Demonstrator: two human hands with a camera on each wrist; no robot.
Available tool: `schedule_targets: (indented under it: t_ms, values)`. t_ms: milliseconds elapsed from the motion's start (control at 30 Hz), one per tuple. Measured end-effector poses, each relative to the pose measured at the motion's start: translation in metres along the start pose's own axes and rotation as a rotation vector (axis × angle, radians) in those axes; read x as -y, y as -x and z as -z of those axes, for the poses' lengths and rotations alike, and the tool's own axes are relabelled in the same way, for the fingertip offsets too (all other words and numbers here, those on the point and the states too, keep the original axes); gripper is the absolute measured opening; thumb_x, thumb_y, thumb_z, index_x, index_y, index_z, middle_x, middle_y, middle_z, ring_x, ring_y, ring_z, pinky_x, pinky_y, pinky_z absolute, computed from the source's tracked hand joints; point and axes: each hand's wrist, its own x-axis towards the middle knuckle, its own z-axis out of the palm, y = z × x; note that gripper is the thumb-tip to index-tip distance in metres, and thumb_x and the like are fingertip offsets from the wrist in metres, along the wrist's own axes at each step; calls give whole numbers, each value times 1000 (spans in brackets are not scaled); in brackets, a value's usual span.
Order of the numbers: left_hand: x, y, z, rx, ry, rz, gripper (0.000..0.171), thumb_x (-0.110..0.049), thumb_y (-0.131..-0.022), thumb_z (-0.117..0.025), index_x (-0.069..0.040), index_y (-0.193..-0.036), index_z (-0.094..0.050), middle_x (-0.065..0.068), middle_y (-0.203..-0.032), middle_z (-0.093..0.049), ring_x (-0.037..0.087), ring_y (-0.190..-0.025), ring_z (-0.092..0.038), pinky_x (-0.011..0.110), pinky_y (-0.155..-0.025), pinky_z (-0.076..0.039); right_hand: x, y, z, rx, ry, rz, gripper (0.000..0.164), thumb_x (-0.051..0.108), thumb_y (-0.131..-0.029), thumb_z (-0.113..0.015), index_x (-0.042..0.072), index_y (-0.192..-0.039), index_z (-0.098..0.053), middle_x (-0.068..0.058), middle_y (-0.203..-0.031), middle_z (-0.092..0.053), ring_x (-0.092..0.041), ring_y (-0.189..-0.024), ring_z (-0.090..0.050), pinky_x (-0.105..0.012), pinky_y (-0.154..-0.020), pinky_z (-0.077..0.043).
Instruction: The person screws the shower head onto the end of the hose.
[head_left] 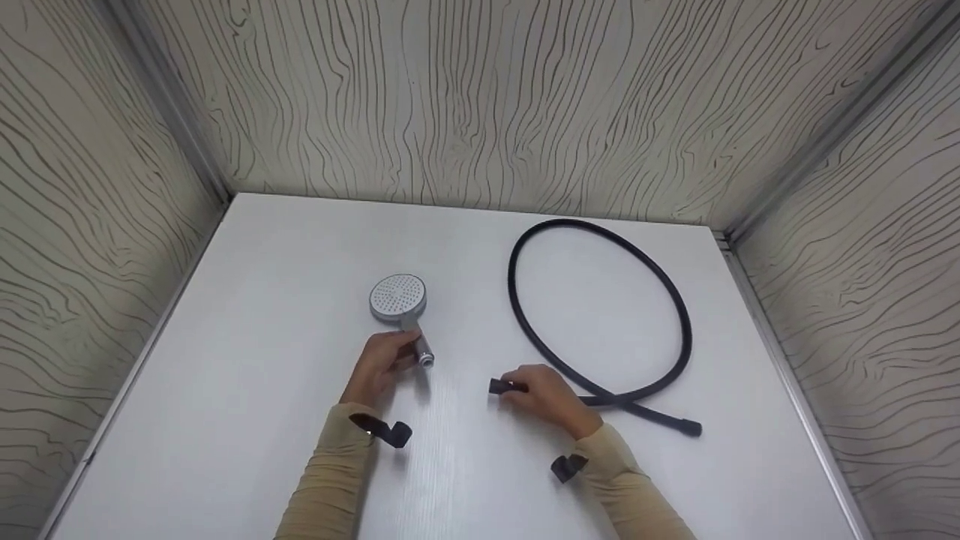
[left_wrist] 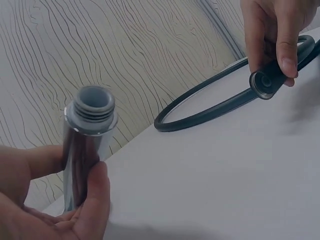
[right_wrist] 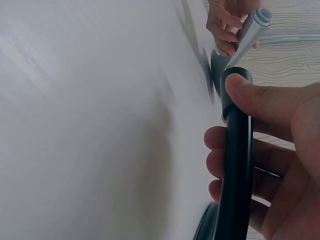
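Note:
My left hand grips a chrome hand shower by its handle. The round spray face points up, and the threaded handle end is tilted toward me. In the left wrist view that bare screw thread stands above the thumb and fingers. To its right, my right hand pinches one end of a black shower hose just behind its end fitting. The fitting's hollow mouth faces the shower handle across a gap. In the right wrist view the thumb presses along the hose end, with the fingers behind it.
The hose loops over the right half of the white table and crosses itself. Its other end fitting lies at the right. Wood-grain panels wall the table at the back and both sides. A black wrist mount juts from the left sleeve.

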Motion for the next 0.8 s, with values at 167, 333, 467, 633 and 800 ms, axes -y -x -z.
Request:
schedule_targets:
  t_ms: [167,333,467,633,800]
  values:
    - [-2,1,-3,5,-38,-7,29,-16,-92,-65,3,-115,-63,3,-84,-70,11,-78,-67,24,-73,-60,0,0,3,-1,-8,5,9,20,-87,-72,12,-91,-73,4,-73,-60,-3,-65,-44,-17,-58,-41]
    - [-3,2,-6,-3,-48,-3,30,-17,-93,-64,1,-117,-62,4,-92,-70,14,-85,-67,27,-80,-60,2,-1,7,8,-20,-17,11,22,-89,-70,12,-93,-73,4,-75,-61,-4,-66,-46,-17,-60,-43]
    - [-5,3,-7,1,-52,-2,31,-17,-95,-61,0,-120,-61,9,-104,-68,19,-97,-67,31,-89,-59,6,-3,11,7,-43,-44,10,21,-89,-70,12,-93,-73,4,-77,-63,-6,-68,-49,-19,-61,-44]
    - [-6,6,-7,-6,-70,-13,34,-18,-96,-59,0,-125,-58,13,-116,-66,24,-107,-65,34,-93,-57,10,-4,15,9,-43,-68,11,23,-90,-70,14,-94,-73,5,-80,-64,-6,-69,-50,-19,-63,-45]
    - [-4,8,-10,-4,-57,-47,38,-16,-97,-58,4,-129,-54,16,-118,-64,25,-108,-64,35,-95,-57,10,-3,16,-6,-49,-76,13,23,-90,-70,12,-96,-73,3,-82,-66,-7,-71,-52,-21,-64,-47]
